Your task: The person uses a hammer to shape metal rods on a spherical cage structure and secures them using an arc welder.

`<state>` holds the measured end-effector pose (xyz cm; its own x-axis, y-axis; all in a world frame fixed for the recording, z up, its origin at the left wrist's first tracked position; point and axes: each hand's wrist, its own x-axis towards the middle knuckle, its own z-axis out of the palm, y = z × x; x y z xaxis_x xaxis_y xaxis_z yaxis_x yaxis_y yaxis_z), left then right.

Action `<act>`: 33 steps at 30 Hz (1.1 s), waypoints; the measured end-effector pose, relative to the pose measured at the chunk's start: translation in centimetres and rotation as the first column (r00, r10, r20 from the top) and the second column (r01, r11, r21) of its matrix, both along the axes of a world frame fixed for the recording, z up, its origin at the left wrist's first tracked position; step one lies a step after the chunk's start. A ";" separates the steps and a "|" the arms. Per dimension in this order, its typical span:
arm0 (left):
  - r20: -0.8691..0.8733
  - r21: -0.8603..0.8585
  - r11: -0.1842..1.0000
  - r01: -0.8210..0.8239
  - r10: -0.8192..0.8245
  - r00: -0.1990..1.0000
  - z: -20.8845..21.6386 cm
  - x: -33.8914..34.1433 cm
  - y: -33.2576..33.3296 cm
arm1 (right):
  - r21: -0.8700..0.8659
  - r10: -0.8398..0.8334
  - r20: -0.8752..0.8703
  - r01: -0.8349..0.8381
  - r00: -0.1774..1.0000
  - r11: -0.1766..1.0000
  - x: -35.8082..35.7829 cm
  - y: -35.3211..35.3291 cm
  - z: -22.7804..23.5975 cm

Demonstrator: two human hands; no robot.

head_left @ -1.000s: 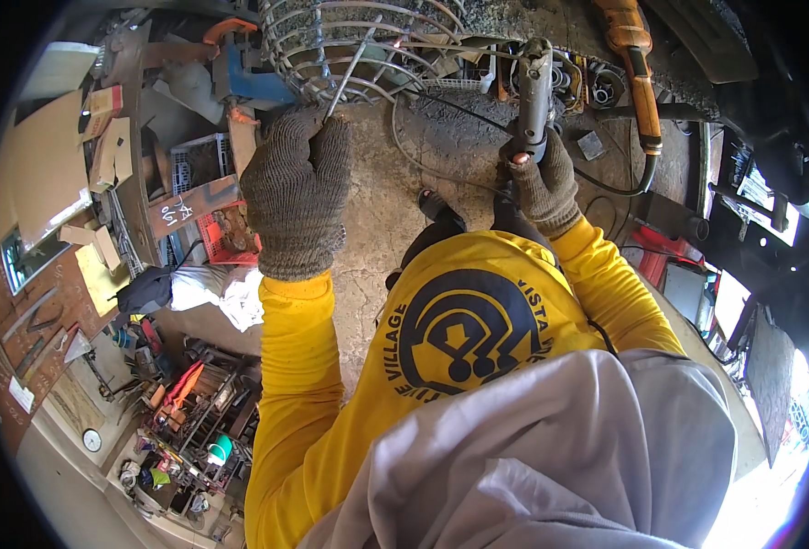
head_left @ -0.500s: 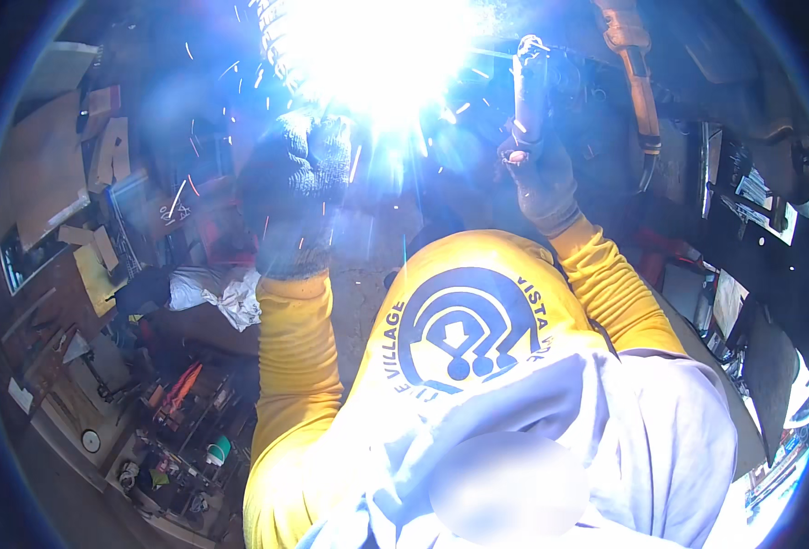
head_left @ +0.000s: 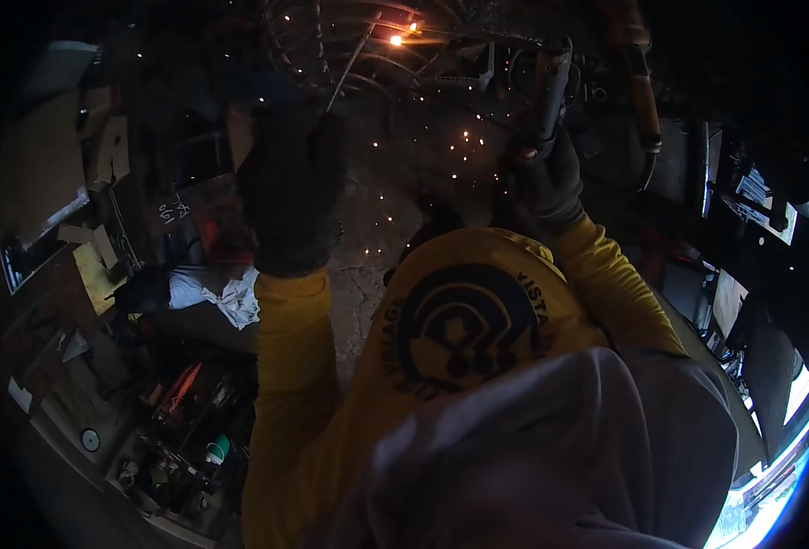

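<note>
Far L: cardbd sheets (head_left: pixel 52 151), dim, w/ small carton (head_left: pixel 113 151) just beside. Yellow panel (head_left: pixel 95 274) a bit nearer, tilted. L of ctr: white cloth or bag (head_left: pixel 212 289), crumpled, w/ dark bundle (head_left: pixel 144 291) next to it; board (head_left: pixel 177 210) w/ white marks farther off. Near L: clutter incl. orange-red item (head_left: pixel 180 386), green-&-white cup (head_left: pixel 219 449), round white dial (head_left: pixel 91 440); white paper (head_left: pixel 20 394) twd L edge. Far R: orange power tool (head_left: pixel 644 101), cord (head_left: pixel 650 174) at near end. R: pale sheet (head_left: pixel 730 297), dark panel (head_left: pixel 769 380) nearer, daylight past it.
</note>
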<state>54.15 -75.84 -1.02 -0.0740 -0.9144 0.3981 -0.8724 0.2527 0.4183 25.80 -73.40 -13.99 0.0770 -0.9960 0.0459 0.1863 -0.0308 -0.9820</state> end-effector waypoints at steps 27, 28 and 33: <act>0.438 -0.066 0.998 -0.016 0.044 0.898 0.5 -0.5 0.7 | -0.026 0.035 -0.123 -0.038 0.992 0.999 -0.1 0.1 -1.9; 0.535 -0.082 0.997 -0.001 0.045 0.844 0.3 -0.2 1.0 | -0.071 0.017 -0.164 -0.029 0.986 0.997 -0.2 0.0 -2.5; 0.941 -0.187 0.975 0.122 0.142 0.308 -2.2 4.0 1.2 | 0.011 0.052 -0.045 -0.051 0.998 0.999 0.4 -0.1 0.1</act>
<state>58.13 -74.64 -3.20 -0.5103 -0.8330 0.2136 -0.6322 0.1949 -0.7499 26.18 -73.47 -13.93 0.1300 -0.9910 0.0309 0.1426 -0.0122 -0.9897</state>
